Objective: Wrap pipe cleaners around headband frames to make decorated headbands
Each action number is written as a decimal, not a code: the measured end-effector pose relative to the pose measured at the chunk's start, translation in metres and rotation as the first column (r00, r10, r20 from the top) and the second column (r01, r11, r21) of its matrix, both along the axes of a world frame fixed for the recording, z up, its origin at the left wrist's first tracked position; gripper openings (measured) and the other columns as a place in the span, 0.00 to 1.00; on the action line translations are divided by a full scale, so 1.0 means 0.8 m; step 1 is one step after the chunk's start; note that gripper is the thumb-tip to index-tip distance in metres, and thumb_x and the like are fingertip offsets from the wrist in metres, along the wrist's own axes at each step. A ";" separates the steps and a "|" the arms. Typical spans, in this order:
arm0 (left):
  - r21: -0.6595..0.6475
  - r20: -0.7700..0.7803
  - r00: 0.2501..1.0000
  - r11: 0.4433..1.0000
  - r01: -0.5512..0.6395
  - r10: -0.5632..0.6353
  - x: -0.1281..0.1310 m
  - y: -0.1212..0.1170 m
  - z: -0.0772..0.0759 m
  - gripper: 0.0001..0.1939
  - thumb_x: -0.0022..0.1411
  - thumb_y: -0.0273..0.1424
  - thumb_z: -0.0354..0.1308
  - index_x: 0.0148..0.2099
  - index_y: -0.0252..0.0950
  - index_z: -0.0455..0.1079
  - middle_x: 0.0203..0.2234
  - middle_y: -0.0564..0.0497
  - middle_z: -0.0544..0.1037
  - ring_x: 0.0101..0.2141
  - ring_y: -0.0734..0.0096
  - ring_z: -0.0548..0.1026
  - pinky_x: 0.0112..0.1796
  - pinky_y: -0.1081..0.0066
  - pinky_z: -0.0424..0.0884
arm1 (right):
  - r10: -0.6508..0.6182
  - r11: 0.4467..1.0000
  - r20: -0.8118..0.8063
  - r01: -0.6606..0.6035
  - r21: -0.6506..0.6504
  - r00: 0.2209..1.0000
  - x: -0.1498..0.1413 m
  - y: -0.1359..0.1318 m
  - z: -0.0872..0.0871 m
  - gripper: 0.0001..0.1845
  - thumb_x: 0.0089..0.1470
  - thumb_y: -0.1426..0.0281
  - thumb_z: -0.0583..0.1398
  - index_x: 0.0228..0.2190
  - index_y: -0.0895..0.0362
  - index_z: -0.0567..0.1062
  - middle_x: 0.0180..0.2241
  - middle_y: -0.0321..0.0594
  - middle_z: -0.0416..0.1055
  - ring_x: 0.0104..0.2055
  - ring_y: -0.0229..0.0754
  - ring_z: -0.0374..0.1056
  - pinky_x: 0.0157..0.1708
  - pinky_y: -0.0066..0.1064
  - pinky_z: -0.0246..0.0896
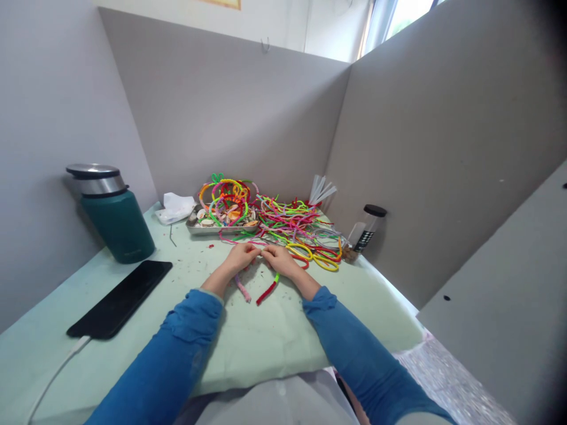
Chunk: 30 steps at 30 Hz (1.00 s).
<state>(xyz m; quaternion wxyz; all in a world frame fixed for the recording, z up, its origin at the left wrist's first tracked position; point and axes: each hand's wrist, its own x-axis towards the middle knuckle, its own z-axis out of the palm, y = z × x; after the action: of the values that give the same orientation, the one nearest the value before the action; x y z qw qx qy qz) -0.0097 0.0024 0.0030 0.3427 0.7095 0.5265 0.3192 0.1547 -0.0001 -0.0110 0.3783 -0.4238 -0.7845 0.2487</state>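
Observation:
My left hand [239,260] and my right hand [280,260] meet at the middle of the pale green table [266,336], fingers pinched together over pipe cleaners. A pink pipe cleaner [243,289] trails down from my left hand. A red and green pipe cleaner [268,289] trails down from my right hand. Both hands are closed on these stems where they join. Just beyond my hands lies a heap of coloured pipe cleaners [292,227].
A metal tray [221,227] with shells and looped pipe cleaners stands at the back. A teal flask [116,218] and a black phone [121,298] with a white cable lie left. A black-capped jar [365,233], yellow scissors [321,257] and white straws [322,190] are right. Grey partitions enclose the desk.

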 end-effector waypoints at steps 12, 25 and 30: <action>-0.023 0.060 0.998 1.000 0.013 -0.011 -0.001 0.001 -0.003 0.13 0.55 0.38 0.53 0.26 0.33 0.66 0.14 0.57 0.66 0.12 0.81 0.61 0.16 0.78 0.56 | -0.004 1.000 -0.006 0.004 0.000 1.000 0.000 -0.001 0.000 0.13 0.53 0.68 0.53 0.19 0.58 0.67 0.17 0.31 0.61 0.22 0.34 0.55 0.22 0.24 0.46; -0.029 0.122 0.992 0.999 0.013 -0.009 0.001 0.000 0.000 0.09 0.54 0.35 0.53 0.28 0.34 0.65 0.18 0.55 0.68 0.14 0.81 0.60 0.14 0.79 0.59 | -0.014 0.999 -0.045 0.012 -0.036 0.999 -0.001 0.001 -0.002 0.12 0.53 0.70 0.52 0.19 0.57 0.67 0.15 0.31 0.61 0.20 0.34 0.56 0.22 0.25 0.47; -0.028 0.135 0.991 1.000 -0.001 0.005 0.001 0.001 -0.002 0.09 0.54 0.35 0.54 0.28 0.34 0.64 0.17 0.57 0.65 0.12 0.82 0.59 0.14 0.79 0.58 | -0.024 0.997 -0.077 0.018 -0.074 0.997 -0.001 0.001 -0.001 0.12 0.52 0.70 0.52 0.20 0.57 0.68 0.15 0.30 0.61 0.18 0.33 0.56 0.20 0.24 0.47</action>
<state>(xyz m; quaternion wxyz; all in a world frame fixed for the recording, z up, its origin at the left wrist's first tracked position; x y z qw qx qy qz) -0.0087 0.0036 0.0017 0.3868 0.6809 0.5075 0.3595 0.1536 0.0003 -0.0122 0.3955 -0.4357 -0.7550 0.2894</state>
